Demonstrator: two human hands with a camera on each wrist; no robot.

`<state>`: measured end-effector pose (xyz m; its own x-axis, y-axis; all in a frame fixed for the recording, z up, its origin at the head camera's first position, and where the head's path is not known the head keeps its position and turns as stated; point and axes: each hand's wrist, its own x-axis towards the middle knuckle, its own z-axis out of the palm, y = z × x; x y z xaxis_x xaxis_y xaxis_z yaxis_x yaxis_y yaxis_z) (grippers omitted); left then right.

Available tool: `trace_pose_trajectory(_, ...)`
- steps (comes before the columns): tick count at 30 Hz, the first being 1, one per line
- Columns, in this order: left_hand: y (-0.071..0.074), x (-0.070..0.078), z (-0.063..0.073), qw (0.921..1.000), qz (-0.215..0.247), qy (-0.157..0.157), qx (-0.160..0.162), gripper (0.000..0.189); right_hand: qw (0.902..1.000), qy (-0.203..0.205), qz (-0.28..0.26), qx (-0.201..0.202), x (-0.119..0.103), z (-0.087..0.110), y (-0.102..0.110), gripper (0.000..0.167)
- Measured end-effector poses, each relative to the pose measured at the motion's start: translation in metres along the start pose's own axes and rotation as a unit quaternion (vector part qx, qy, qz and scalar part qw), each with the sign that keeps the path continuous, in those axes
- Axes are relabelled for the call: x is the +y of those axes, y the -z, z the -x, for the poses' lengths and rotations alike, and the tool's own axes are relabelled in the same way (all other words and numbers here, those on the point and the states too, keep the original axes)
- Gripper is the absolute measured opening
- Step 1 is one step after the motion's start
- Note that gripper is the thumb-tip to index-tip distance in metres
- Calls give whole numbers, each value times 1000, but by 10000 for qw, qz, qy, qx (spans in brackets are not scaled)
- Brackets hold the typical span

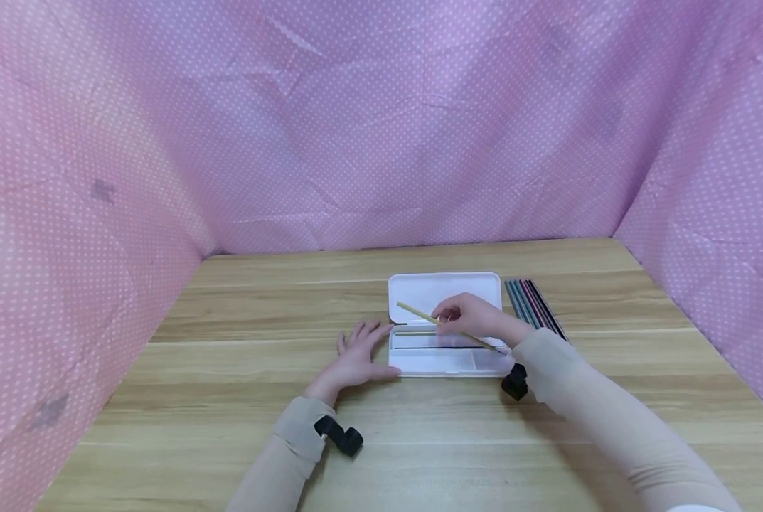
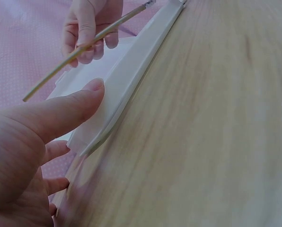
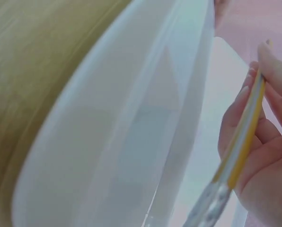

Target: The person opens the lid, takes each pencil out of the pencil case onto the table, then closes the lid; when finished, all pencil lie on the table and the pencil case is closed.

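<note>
An open white pencil case (image 1: 435, 365) lies on the table with its lid (image 1: 413, 286) tipped back. My right hand (image 1: 473, 315) pinches a yellow pencil (image 1: 413, 309) between thumb and fingers, above the case. The pencil slants, and its silvery end (image 3: 209, 203) points toward the right wrist. My left hand (image 1: 353, 363) is spread at the case's left side, the thumb (image 2: 86, 101) at the near left corner and the other fingers along the left edge. A thin yellowish strip (image 1: 416, 333) shows in the rear compartment; I cannot tell whether it is another pencil.
Several dark, teal and reddish pencils (image 1: 530, 302) lie side by side to the right of the case, partly hidden by the right forearm. A pink dotted cloth (image 1: 407, 142) hangs behind the wooden table (image 1: 240, 320) and along both its sides.
</note>
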<state>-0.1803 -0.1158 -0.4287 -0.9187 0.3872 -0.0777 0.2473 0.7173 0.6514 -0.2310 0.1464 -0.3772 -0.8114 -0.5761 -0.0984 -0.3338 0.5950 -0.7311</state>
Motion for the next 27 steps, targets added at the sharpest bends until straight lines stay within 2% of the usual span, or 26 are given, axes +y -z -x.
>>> trace_pose_trajectory(4,1,0,0,10000,15,-15,9,85,9977,-377,-508,262,2,1,3,28)
trace_pose_trajectory(10,2,1,1,9999,94,-33,-41,85,9886,-896,-1098,500,5,6,3,29)
trace_pose_trajectory(20,1,-1,1,9999,104,-32,-81,85,9803,-910,-1639,614,9,14,2,30)
trace_pose_trajectory(27,2,-1,1,9999,103,-13,-96,85,9768,-1184,-1632,728,17,20,7,31)
